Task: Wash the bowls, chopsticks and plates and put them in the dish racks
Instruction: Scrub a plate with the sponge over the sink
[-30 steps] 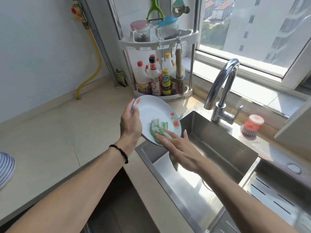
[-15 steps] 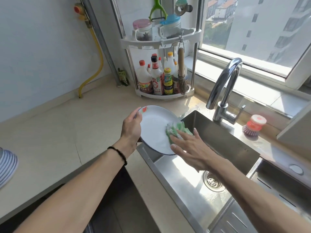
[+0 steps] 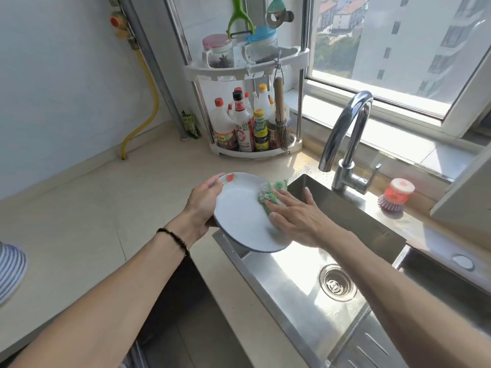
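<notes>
A white plate [image 3: 239, 211] with a red flower print on its rim is tilted over the left edge of the steel sink [image 3: 300, 277]. My left hand [image 3: 203, 201] grips the plate's left rim, thumb on the face and fingers behind. My right hand [image 3: 295, 211] lies flat with straight fingers and presses a green and white scrubbing cloth [image 3: 271, 192] against the plate's right side. No chopsticks, bowls or dish racks show clearly.
A curved tap [image 3: 345, 134] stands behind the sink, a red-topped dish brush [image 3: 396, 195] to its right. A corner rack [image 3: 252, 107] of sauce bottles and jars stands at the back. A blue-striped dish [image 3: 10, 272] sits at the left edge of the beige counter [image 3: 87, 208].
The plate has swung from facing me to lying flatter over the sink edge. My right hand with the cloth has wiped from the plate's middle to its right rim.
</notes>
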The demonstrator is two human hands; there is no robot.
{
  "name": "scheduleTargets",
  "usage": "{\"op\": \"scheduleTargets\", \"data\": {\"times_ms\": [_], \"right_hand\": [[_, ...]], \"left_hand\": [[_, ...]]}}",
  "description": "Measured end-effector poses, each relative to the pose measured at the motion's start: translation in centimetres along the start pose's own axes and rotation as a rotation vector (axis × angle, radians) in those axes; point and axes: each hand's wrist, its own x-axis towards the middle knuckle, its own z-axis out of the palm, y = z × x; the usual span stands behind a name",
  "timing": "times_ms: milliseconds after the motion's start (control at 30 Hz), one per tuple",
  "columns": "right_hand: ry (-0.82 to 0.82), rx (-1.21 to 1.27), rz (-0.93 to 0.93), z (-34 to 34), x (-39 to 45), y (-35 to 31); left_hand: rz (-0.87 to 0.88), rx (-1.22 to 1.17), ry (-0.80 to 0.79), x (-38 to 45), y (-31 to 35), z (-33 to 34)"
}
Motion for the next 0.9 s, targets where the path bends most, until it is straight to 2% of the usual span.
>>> {"op": "scheduleTargets", "data": {"times_ms": [100,133,200,267,333,367,433,500,567,633,667,767,867,900], "right_hand": [[-0.025,0.369,-0.047,0.9,-2.4,-1.7],[-0.015,0.416,-0.058,1.1,-2.9,-2.4],[0.069,0.269,-0.074,2.0,-3.0,-2.6],[0.291,0.062,-0.134,2.8,-2.6,-2.1],[0.45,0.006,-0.195,2.7,-2.2,-1.6],[0.468,0.012,-0.226,2.3,-2.1,-1.6],[0.478,0.009,-0.277,1.6,-1.8,-1.4],[0.461,0.007,-0.307,0.8,-1.5,-1.5],[0.44,0.046,-0.299,0.0,-1.5,-1.3],[0.395,0.12,-0.255,-0.7,-1.8,-1.1],[0.384,0.16,-0.232,-1.1,-1.9,-0.9],[0.446,0.311,-0.11,-2.1,-2.1,-0.4],[0.597,0.652,0.022,-2.0,-2.1,0.8],[0.654,0.73,0.053,-1.7,-2.2,1.0]], "left_hand": [[0.026,-0.043,0.141,0.7,-0.2,-0.4],[0.018,-0.069,0.166,0.8,-0.2,-0.5],[-0.05,-0.091,0.151,1.0,-0.3,-0.7],[-0.125,-0.13,0.085,1.0,-0.5,-0.6],[-0.081,-0.032,0.099,0.9,-0.4,-0.4],[0.018,0.166,0.13,1.1,-0.4,-0.4],[0.267,0.733,0.166,1.1,-0.8,-0.8],[0.555,1.086,-0.06,-0.2,-1.0,-0.9],[0.894,1.337,-0.248,-0.8,-1.6,-0.9],[1.161,1.423,-0.229,-0.9,-2.3,-0.8],[1.194,1.425,-0.216,-0.8,-2.2,-0.7],[1.018,1.307,-0.234,-1.0,-1.2,0.1],[0.608,1.065,-0.272,-1.1,-0.6,0.7],[0.522,0.982,-0.28,-1.2,-0.5,0.9]]}}
